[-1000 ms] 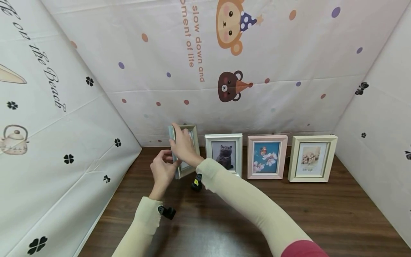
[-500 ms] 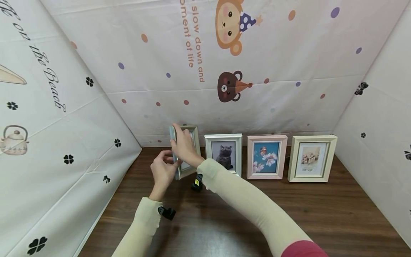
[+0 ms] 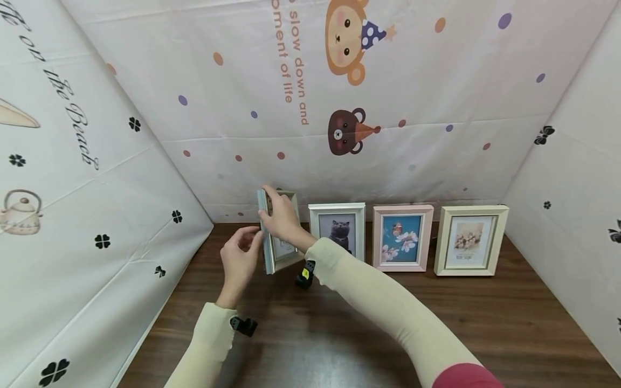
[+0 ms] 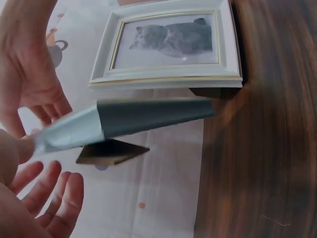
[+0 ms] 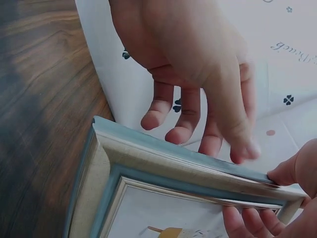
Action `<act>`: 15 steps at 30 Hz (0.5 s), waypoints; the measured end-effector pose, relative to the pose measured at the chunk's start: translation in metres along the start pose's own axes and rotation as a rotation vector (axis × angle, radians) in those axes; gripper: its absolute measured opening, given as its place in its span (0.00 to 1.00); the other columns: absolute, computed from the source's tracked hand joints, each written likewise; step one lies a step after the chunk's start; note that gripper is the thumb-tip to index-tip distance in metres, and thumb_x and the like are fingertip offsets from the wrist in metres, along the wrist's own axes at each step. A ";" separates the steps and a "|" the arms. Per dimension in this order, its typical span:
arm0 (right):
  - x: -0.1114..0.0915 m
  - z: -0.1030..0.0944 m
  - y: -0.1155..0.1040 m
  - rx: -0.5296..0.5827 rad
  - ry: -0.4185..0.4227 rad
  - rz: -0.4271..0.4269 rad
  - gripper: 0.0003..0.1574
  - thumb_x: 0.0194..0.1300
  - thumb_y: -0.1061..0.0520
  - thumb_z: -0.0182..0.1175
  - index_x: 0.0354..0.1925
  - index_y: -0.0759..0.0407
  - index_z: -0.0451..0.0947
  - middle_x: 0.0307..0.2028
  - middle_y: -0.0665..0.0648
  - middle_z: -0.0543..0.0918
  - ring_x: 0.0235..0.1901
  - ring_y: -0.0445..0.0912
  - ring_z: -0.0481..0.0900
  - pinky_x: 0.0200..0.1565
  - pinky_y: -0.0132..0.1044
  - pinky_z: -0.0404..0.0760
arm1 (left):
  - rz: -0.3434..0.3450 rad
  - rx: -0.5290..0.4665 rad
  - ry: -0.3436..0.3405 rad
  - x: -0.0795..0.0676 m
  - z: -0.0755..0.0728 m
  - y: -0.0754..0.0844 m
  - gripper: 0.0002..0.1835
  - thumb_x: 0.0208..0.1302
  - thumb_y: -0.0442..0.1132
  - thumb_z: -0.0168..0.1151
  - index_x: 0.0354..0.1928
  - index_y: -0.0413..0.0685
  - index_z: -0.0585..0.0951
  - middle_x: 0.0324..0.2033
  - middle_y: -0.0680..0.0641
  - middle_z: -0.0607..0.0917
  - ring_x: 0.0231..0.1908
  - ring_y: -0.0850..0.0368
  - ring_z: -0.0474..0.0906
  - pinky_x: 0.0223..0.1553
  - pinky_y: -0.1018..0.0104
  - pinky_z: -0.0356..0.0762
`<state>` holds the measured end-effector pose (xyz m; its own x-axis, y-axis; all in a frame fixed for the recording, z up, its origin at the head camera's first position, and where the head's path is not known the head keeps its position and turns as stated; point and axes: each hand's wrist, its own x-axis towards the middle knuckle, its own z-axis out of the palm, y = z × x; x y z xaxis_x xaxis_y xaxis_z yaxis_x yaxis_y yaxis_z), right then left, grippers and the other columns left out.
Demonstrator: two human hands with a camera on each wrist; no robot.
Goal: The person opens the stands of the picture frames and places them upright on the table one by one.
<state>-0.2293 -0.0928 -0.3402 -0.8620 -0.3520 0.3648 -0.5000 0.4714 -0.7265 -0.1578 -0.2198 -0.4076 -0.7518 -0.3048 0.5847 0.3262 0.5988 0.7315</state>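
A picture frame (image 3: 268,256) with pale blue sides and a silvery-gold face stands at the left end of the row, turned at an angle. My right hand (image 3: 283,218) grips its upper part, thumb and fingers on either side of the edge in the right wrist view. My left hand (image 3: 237,264) is at the frame's left edge, fingers loosely bent and spread; whether the thumb touches the frame I cannot tell. From the left wrist, the frame's side (image 4: 153,116) shows with a dark stand (image 4: 111,152) behind it. My right hand covers part of the picture.
To the right stand a white frame with a grey cat (image 3: 339,207), a pink frame (image 3: 402,267) with blossoms, and a cream frame (image 3: 502,240). They sit on a dark wooden table (image 3: 388,328) before a printed cloth backdrop (image 3: 412,70), with cloth sides left and right.
The blue-sided picture frame has turned, so more of its left side shows. My left hand has drawn back left from the frame's face. My right hand has shifted slightly right.
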 end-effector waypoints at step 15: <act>-0.005 -0.016 -0.001 0.131 -0.063 -0.005 0.40 0.76 0.59 0.60 0.79 0.44 0.59 0.51 0.62 0.80 0.36 0.48 0.80 0.33 0.38 0.82 | -0.237 -0.233 -0.436 0.000 -0.006 -0.014 0.27 0.83 0.51 0.44 0.77 0.51 0.66 0.63 0.34 0.79 0.55 0.36 0.82 0.50 0.40 0.82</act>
<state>-0.2252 -0.0786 -0.3317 -0.8506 -0.4060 0.3341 -0.4853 0.3617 -0.7960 -0.1590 -0.2331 -0.4155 -0.9718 -0.0466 0.2313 0.2002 0.3564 0.9126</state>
